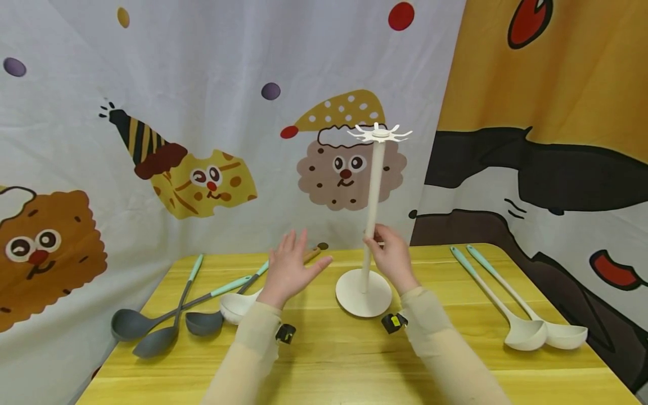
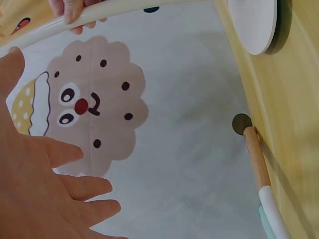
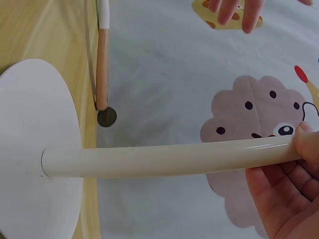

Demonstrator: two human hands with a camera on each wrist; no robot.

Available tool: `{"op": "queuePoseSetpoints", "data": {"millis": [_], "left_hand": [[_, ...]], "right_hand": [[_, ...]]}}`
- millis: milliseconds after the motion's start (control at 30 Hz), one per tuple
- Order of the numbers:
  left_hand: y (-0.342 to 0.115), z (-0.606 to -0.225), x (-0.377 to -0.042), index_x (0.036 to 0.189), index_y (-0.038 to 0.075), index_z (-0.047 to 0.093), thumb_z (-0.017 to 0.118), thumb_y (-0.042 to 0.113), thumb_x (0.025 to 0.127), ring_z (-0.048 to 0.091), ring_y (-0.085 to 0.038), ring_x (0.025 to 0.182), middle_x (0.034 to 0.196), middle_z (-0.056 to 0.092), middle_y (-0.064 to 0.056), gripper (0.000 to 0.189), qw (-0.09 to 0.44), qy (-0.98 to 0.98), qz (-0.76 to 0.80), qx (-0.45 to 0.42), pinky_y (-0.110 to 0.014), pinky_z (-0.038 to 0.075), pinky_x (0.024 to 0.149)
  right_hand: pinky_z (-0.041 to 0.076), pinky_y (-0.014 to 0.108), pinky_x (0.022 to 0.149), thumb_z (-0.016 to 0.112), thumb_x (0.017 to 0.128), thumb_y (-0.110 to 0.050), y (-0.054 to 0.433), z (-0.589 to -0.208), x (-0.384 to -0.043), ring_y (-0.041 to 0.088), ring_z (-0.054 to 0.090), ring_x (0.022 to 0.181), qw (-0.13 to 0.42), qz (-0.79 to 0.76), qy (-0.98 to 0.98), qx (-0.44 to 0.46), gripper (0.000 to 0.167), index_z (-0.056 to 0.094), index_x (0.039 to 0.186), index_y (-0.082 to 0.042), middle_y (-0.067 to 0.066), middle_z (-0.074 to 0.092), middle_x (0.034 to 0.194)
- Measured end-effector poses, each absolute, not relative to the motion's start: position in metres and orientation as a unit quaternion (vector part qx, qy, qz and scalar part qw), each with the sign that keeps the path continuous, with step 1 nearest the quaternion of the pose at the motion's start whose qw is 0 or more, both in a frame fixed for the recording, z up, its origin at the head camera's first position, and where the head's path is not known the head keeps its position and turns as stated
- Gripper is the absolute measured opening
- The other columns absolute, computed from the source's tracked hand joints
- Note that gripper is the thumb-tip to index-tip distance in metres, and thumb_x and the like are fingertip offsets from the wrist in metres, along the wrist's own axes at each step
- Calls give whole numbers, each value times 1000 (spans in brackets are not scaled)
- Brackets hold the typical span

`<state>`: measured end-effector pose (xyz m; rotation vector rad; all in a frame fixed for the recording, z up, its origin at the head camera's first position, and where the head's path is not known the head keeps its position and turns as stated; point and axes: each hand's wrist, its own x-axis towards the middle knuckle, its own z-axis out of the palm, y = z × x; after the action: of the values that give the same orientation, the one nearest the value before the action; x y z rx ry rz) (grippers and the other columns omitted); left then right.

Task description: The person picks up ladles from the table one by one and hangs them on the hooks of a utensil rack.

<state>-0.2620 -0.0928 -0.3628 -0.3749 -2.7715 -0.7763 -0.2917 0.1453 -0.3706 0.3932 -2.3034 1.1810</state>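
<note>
A curtain printed with cartoon snacks is hanging behind everything, and in front of it the wooden counter is spreading out before me. The cream stand is standing upright near the middle of the counter, its round base resting on the wood and its ring of hooks jutting out at the top. To its left, three dark grey ladles with mint handles are lying on the wood, two of them crossing, and a white ladle with a wooden handle end is lying beside them. Two cream ladles with mint handles are lying side by side on the right. Of my hands, the right hand is pinching the stand's pole between thumb and fingers; the left hand is hovering wide open, fingers spreading, holding nothing, apart from the pole. Small black devices are sitting at my wrists.
</note>
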Motion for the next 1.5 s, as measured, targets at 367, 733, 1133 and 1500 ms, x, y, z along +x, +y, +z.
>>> {"op": "queuePoseSetpoints", "data": {"millis": [367,733,1133,1500], "left_hand": [[-99,-371,-273,157,9,25,47,76,88,17,-44,146,159,21,-24,99,108,-957,-248,-103,-73,12,108],[-107,-383,-277,157,8,27,47,76,87,18,-45,145,159,21,-25,99,108,-959,-249,-83,-73,10,109],[-111,-388,-281,156,7,28,49,75,87,16,-47,145,158,20,-27,99,104,-956,-262,-76,-75,8,107],[-113,-391,-285,155,5,30,58,68,87,18,-48,144,157,23,-28,96,99,-962,-247,-58,-76,9,107]], "right_hand": [[58,43,79,66,95,-7,132,-375,-292,28,63,92,251,445,-845,159,17,67,111,0,14,63,101],[58,43,79,66,95,-7,123,-377,-291,27,64,93,247,448,-844,162,16,68,110,-2,12,64,101],[58,43,78,67,95,-8,114,-378,-286,26,64,94,238,457,-842,162,17,68,111,-3,11,65,103],[58,41,75,68,94,-8,109,-381,-281,24,64,92,234,455,-842,175,15,68,109,-4,9,65,99]]}}
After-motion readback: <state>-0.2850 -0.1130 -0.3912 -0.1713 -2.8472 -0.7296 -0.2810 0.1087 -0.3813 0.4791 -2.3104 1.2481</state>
